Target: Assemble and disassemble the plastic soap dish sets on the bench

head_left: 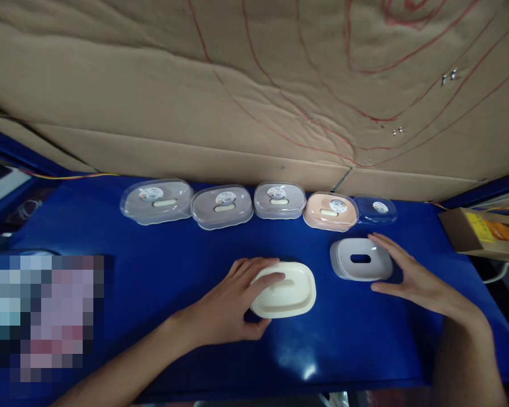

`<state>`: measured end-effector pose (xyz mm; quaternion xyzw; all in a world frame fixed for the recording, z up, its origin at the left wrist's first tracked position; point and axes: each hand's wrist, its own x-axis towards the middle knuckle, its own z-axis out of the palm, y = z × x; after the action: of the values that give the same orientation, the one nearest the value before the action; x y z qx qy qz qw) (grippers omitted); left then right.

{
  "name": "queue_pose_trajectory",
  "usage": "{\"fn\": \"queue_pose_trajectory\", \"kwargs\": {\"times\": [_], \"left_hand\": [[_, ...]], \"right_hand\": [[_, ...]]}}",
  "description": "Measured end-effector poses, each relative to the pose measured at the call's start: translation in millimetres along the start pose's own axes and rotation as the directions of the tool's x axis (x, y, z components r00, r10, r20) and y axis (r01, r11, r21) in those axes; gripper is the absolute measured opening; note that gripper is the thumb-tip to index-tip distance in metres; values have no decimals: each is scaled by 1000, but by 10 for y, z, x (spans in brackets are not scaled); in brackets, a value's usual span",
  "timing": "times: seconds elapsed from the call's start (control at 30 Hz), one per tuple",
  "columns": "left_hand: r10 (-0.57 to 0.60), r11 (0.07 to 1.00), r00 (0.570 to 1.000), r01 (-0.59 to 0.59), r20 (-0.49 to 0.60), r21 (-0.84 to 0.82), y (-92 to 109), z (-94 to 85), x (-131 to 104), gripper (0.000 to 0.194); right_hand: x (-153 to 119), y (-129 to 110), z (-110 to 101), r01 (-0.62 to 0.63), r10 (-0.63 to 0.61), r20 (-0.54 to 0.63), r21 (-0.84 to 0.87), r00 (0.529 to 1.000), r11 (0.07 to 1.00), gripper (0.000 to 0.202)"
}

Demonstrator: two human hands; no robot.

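Note:
My left hand point(237, 299) grips the left end of a cream oval plastic dish point(297, 308) with a raised bar in its middle. One finger reaches over the dish, and the thumb is at the near edge. To the right lies a light grey oval cover point(343, 261) with a dark slot in its top. My right hand point(411, 280) is around this cover's right end, thumb and fingers spread apart. Its fingertips are by the far rim and its thumb is by the near edge; whether they press on it I cannot tell.
Along the back of the blue table point(173, 254) stand several clear-lidded oval boxes, among them a grey one point(280, 209), a peach one point(316, 217) and a clear lid point(375, 212). Cardboard point(152, 96) rises behind. A carton point(479, 237) is at right; a pixelated patch covers the left.

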<state>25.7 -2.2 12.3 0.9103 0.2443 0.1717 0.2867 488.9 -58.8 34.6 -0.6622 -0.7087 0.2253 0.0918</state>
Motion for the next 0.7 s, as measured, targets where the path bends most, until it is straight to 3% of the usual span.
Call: {"fn": "queue_pose_trajectory", "kwargs": {"times": [0.1,0.2,0.3,0.4,0.53,0.7], "left_hand": [[-20,999,1000,20,5,-49,-33,9,-12,82],[-55,989,998,57,18,-138,-85,45,-28,91],[-65,966,998,59,-17,-253,-146,84,-46,104],[-68,946,995,42,-70,-321,-185,112,-57,114],[-84,943,992,50,-89,-329,-194,144,-63,114],[-76,949,992,40,-101,-314,-197,166,-83,114]], "right_hand": [[64,-169,65,41,-41,-21,12,999,999,93],[101,-593,156,157,-156,-51,30,986,987,96],[138,-1120,327,327,-327,1,-2,945,945,105],[192,-1456,543,448,-450,-52,-58,891,892,110],[214,-1482,773,444,-453,-148,-89,879,892,113],[163,-1397,913,403,-411,-149,-84,899,911,113]]}}
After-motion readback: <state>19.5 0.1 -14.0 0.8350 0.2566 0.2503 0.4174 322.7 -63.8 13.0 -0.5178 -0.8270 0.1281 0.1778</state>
